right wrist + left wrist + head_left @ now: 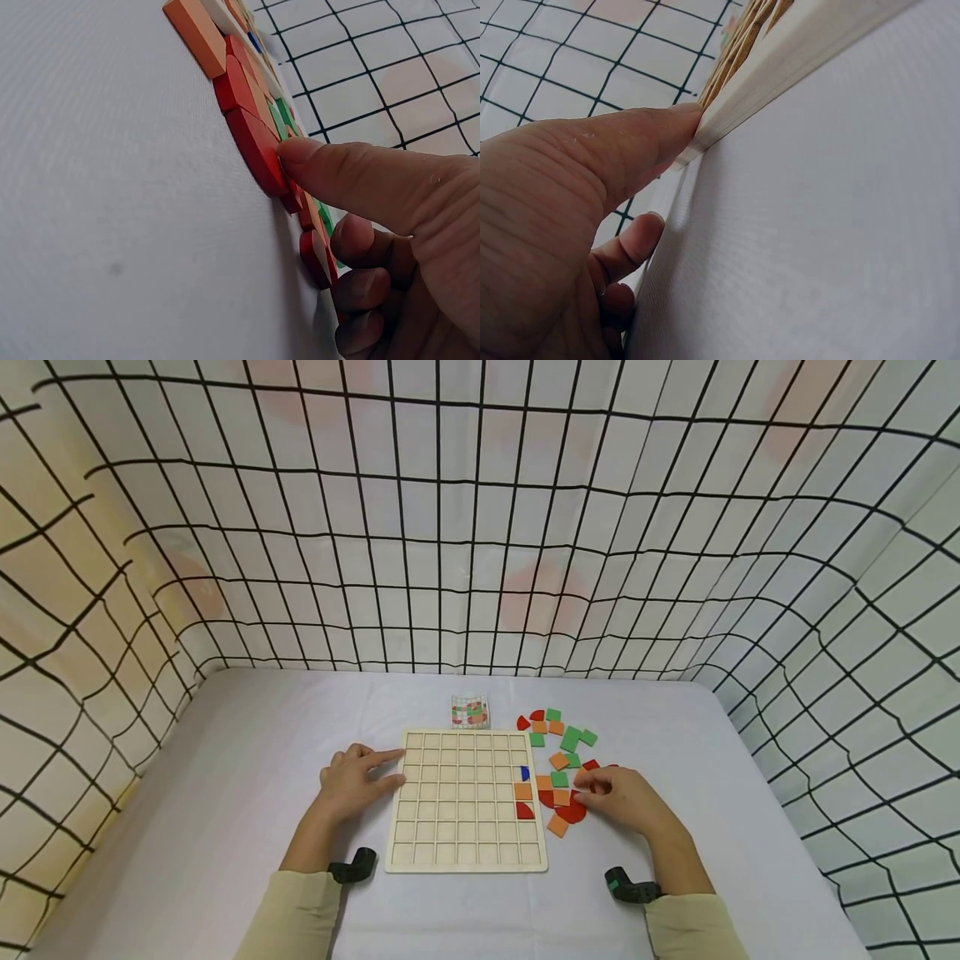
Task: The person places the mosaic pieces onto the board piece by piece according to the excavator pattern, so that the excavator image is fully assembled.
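Note:
A pale wooden grid board point(457, 868) lies on the white table. Along its right side sit a blue piece point(525, 773), an orange square point(522, 792) and a red quarter-round piece point(524, 811). My left hand point(356, 782) rests at the board's left edge, index finger and thumb extended against it; in the left wrist view the thumb point(649, 139) touches the wooden rim. My right hand point(618, 795) is over the loose pieces right of the board, thumb and index slightly apart. In the right wrist view its thumb tip overlaps a red piece point(255, 146); the index fingertip is hidden there.
Loose green squares point(571, 739), orange squares point(557, 825) and red rounded pieces point(522, 722) lie scattered right of the board. A small patterned card point(469, 712) stands behind the board. Black wire mesh point(480, 539) encloses the table at the back and sides.

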### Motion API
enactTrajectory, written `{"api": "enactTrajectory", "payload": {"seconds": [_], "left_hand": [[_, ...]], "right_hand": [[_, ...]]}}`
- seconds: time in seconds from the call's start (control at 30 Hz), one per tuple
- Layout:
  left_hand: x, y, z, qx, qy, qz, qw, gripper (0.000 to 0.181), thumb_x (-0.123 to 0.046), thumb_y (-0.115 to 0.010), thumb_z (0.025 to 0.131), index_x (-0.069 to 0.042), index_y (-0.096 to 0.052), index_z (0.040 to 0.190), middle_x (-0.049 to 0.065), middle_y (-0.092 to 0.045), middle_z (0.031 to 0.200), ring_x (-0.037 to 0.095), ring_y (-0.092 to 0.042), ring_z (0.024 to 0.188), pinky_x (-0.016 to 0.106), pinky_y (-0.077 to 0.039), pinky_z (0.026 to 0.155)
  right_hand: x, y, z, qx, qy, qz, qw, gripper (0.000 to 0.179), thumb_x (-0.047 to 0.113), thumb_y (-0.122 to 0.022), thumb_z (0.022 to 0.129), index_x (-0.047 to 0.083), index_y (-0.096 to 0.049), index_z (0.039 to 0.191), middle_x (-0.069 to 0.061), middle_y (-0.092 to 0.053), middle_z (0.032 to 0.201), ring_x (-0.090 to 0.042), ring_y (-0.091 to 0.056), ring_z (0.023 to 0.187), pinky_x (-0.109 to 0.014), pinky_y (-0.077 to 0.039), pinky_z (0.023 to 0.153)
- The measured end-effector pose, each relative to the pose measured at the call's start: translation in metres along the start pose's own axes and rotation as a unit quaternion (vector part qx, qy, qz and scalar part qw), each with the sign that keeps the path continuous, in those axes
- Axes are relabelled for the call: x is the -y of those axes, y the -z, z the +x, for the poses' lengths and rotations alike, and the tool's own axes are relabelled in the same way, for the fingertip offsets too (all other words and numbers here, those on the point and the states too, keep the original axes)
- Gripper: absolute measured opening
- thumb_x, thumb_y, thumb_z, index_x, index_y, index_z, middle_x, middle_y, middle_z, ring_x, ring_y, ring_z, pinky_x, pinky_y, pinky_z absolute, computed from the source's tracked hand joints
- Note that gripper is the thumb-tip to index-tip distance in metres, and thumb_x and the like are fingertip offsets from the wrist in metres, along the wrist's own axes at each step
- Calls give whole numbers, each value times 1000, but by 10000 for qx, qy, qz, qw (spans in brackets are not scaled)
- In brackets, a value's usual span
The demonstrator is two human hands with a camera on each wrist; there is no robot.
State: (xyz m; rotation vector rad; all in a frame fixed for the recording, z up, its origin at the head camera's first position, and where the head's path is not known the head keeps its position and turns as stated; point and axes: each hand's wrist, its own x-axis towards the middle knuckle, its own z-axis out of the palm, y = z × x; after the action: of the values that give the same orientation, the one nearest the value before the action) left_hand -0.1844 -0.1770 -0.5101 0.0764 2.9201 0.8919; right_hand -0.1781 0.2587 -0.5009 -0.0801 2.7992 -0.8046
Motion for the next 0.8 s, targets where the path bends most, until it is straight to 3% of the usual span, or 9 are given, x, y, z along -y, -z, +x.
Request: {"api": "enactTrajectory", "payload": {"seconds": [0.2, 0.43, 0.8], "left_hand": [[1, -1, 1, -16, -18, -16, 10000, 49, -44, -72, 92, -29, -66, 138, 10, -56, 117, 26, -45, 97, 45, -29, 79], [1, 0, 1, -16, -13, -20, 10000, 49, -44, -72, 92, -30, -66, 138, 10, -57, 117, 26, -45, 97, 45, -29, 79], [0, 1, 0, -6, -12, -18, 10000, 49, -44, -72, 92, -30, -66, 138, 10, -56, 118, 26, -45, 97, 44, -29, 79]], "right_hand": [[2, 0, 0, 53, 102, -89, 9999, 19, 36, -83, 85, 22, -77, 97, 2, -51, 74, -15, -49, 76, -29, -36, 63], [4, -1, 0, -28, 66, -12, 10000, 16, 33, -82, 86, 21, -74, 95, 1, -51, 76, -16, -49, 78, -31, -36, 66], [3, -3, 2, -95, -36, 0, 9999, 24, 24, -79, 89, 18, -75, 113, -1, -52, 81, -18, -50, 84, -32, -40, 66]]}}
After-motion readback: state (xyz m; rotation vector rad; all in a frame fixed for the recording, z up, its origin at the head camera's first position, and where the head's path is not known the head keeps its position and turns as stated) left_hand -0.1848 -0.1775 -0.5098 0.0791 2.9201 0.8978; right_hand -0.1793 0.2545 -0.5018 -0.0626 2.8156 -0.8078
